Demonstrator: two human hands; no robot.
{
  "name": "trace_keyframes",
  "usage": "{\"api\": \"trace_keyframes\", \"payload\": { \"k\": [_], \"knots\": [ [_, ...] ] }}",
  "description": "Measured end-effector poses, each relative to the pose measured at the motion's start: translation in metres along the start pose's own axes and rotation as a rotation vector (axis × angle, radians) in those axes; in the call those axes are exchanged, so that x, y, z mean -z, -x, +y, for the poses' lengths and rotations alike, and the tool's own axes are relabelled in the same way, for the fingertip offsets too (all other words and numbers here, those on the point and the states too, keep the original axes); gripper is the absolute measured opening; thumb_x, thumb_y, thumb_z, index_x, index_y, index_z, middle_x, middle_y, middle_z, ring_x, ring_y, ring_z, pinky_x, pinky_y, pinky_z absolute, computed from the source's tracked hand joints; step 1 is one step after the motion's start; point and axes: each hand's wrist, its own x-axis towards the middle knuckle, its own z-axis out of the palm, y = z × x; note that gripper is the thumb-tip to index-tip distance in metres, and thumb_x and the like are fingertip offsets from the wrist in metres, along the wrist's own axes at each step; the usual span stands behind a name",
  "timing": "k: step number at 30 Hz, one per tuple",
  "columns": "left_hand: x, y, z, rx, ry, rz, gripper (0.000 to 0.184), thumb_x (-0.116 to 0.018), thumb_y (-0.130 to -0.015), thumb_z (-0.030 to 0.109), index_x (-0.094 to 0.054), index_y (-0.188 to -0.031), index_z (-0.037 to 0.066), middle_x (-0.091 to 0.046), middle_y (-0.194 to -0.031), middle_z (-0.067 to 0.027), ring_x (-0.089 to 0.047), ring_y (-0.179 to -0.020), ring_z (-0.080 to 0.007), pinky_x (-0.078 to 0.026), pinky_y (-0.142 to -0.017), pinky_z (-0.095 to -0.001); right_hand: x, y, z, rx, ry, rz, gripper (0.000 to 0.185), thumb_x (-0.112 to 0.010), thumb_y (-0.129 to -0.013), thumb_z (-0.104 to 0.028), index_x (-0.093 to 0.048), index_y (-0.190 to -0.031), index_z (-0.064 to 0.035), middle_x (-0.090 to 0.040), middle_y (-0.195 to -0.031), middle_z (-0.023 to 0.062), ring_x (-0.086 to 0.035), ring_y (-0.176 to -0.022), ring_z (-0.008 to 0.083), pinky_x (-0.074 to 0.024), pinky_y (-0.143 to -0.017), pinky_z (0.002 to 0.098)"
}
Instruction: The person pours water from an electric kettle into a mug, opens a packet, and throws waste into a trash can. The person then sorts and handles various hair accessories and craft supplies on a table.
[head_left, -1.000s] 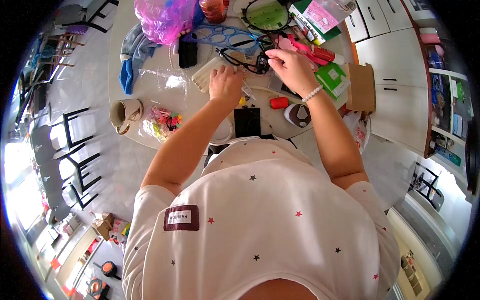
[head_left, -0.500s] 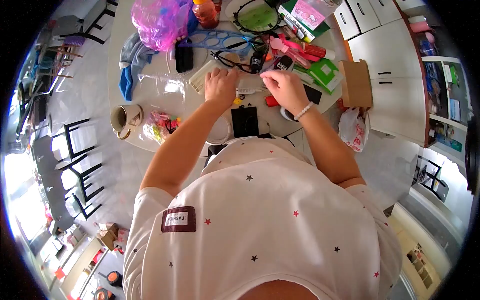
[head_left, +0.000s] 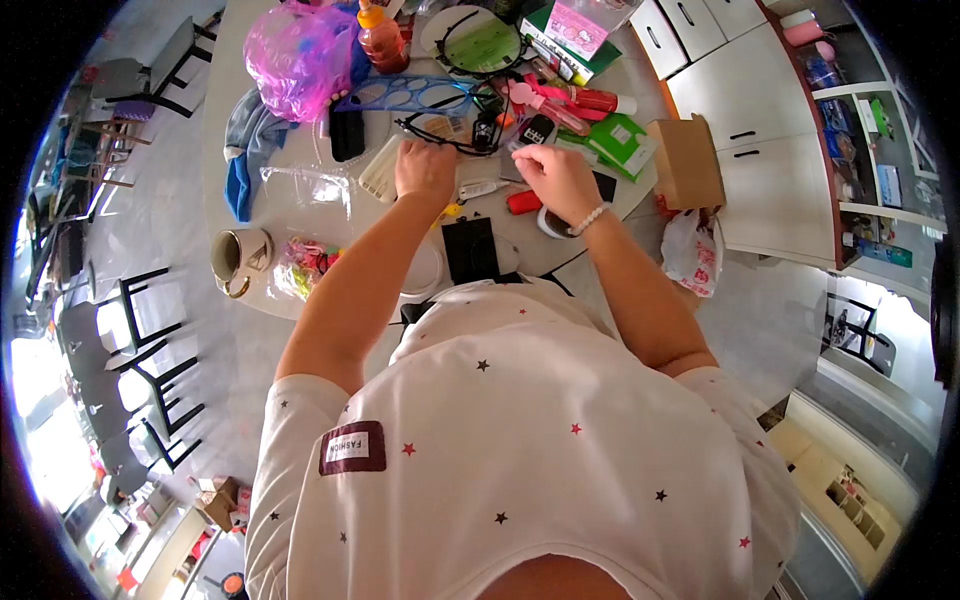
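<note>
My left hand (head_left: pixel 425 172) is closed, knuckles up, beside a pale compartment box (head_left: pixel 378 172) and just below black-framed glasses (head_left: pixel 462 146). Its fingertips are hidden, so what they grip, if anything, cannot be made out. My right hand (head_left: pixel 562 182), with a beaded bracelet (head_left: pixel 590 220) at the wrist, is held with fingers curled and pinched together. Anything in that pinch is too small to name. Between the hands lies a small white tube (head_left: pixel 482 187). A red item (head_left: pixel 523 203) sits under the right hand's fingers. A flat black square (head_left: pixel 470 250) lies nearer my body.
A purple plastic bag (head_left: pixel 300 60), an orange-capped bottle (head_left: pixel 383 42) and a blue stencil ruler (head_left: pixel 405 95) crowd the table's far side. Green packets (head_left: pixel 620 145) and a cardboard box (head_left: pixel 686 165) are at right. A mug (head_left: pixel 240 258) stands near the left edge.
My left hand has drawn its fingers in from a more spread pose. My right hand keeps its pinch, turned slightly. The whole view has shifted a little to the left.
</note>
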Motion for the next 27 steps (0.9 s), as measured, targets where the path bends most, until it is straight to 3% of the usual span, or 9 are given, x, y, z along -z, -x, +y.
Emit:
{"api": "trace_keyframes", "payload": {
  "k": [3,5,8,10,12,16,20,24,27],
  "knots": [
    [0.007,0.003,0.004,0.102,0.144,-0.064,0.013,-0.053,-0.078,0.017,-0.058,-0.087,0.011,-0.063,-0.083,-0.0068,-0.055,-0.092,-0.0228,-0.037,-0.081,-0.0352,-0.002,-0.03,0.028,-0.106,0.232,-0.059,0.016,-0.054,-0.08,-0.016,-0.065,-0.089,-0.0094,-0.064,-0.083,0.0152,-0.061,-0.078,0.0306,-0.0494,-0.068,0.0401],
    [0.016,0.006,0.011,0.094,0.16,0.017,0.019,-0.056,-0.077,0.019,-0.057,-0.094,0.01,-0.062,-0.086,-0.0075,-0.055,-0.092,-0.0233,-0.037,-0.081,-0.0358,-0.007,-0.044,0.045,0.03,0.366,0.015,0.018,-0.051,-0.081,-0.016,-0.064,-0.093,-0.0114,-0.062,-0.096,0.0147,-0.059,-0.09,0.0298,-0.0485,-0.075,0.0403],
    [0.025,0.008,0.022,-0.009,0.254,0.198,0.031,-0.059,-0.075,0.021,-0.054,-0.103,0.01,-0.062,-0.09,-0.008,-0.055,-0.092,-0.0239,-0.038,-0.081,-0.0368,-0.022,-0.065,0.055,-0.065,0.424,-0.104,0.023,-0.058,-0.075,-0.016,-0.062,-0.097,-0.0108,-0.058,-0.101,0.0126,-0.055,-0.097,0.0287,-0.0456,-0.081,0.0399],
    [0.026,0.006,0.027,-0.038,0.289,0.237,0.039,-0.062,-0.074,0.024,-0.053,-0.11,0.01,-0.062,-0.092,-0.0079,-0.054,-0.093,-0.0242,-0.038,-0.081,-0.037,-0.031,-0.071,0.057,-0.107,0.467,-0.171,0.02,-0.059,-0.074,-0.019,-0.062,-0.092,-0.0098,-0.057,-0.101,0.012,-0.056,-0.096,0.0287,-0.0458,-0.08,0.0402],
    [0.02,0.002,0.025,0.0,0.243,0.156,0.033,-0.06,-0.075,0.024,-0.056,-0.106,0.011,-0.062,-0.091,-0.0076,-0.055,-0.093,-0.0242,-0.038,-0.081,-0.037,-0.038,-0.074,0.061,-0.071,0.489,-0.17,0.02,-0.048,-0.08,-0.016,-0.065,-0.089,-0.0102,-0.061,-0.096,0.0146,-0.059,-0.091,0.031,-0.0482,-0.077,0.0416],
    [0.032,-0.005,0.012,0.099,0.227,-0.069,0.022,-0.056,-0.075,0.022,-0.061,-0.094,0.011,-0.063,-0.088,-0.0079,-0.057,-0.089,-0.0249,-0.038,-0.08,-0.0383,-0.038,-0.078,0.07,-0.063,0.357,-0.215,0.017,-0.052,-0.077,-0.016,-0.064,-0.086,-0.0069,-0.064,-0.088,0.0166,-0.062,-0.082,0.0306,-0.0483,-0.075,0.0409],
    [0.032,-0.009,-0.021,0.153,0.372,0.185,0.02,-0.053,-0.074,0.018,-0.061,-0.091,0.012,-0.063,-0.083,-0.0102,-0.058,-0.084,-0.0277,-0.04,-0.076,-0.0411,-0.007,-0.076,0.042,-0.106,0.234,-0.271,0.017,-0.061,-0.072,-0.019,-0.064,-0.081,-0.0044,-0.063,-0.085,0.0177,-0.061,-0.08,0.0313,-0.0474,-0.073,0.0399],
    [0.029,-0.011,-0.037,0.145,0.617,0.131,0.025,-0.052,-0.076,0.017,-0.06,-0.099,0.009,-0.063,-0.083,-0.0123,-0.059,-0.081,-0.0326,-0.043,-0.073,-0.0421,-0.015,-0.065,0.015,-0.078,-0.056,-0.44,0.014,-0.062,-0.071,-0.019,-0.064,-0.074,-0.0058,-0.063,-0.077,0.0168,-0.061,-0.074,0.0313,-0.0475,-0.071,0.04],
    [0.028,-0.007,-0.037,0.226,0.689,0.175,0.026,-0.051,-0.078,0.018,-0.059,-0.1,0.008,-0.064,-0.085,-0.0141,-0.06,-0.08,-0.0346,-0.046,-0.071,-0.0417,-0.055,-0.061,-0.001,0.005,0.132,-0.51,0.014,-0.061,-0.071,-0.019,-0.064,-0.075,-0.0056,-0.063,-0.076,0.0151,-0.061,-0.074,0.0322,-0.0476,-0.071,0.0405]
  ]
}}
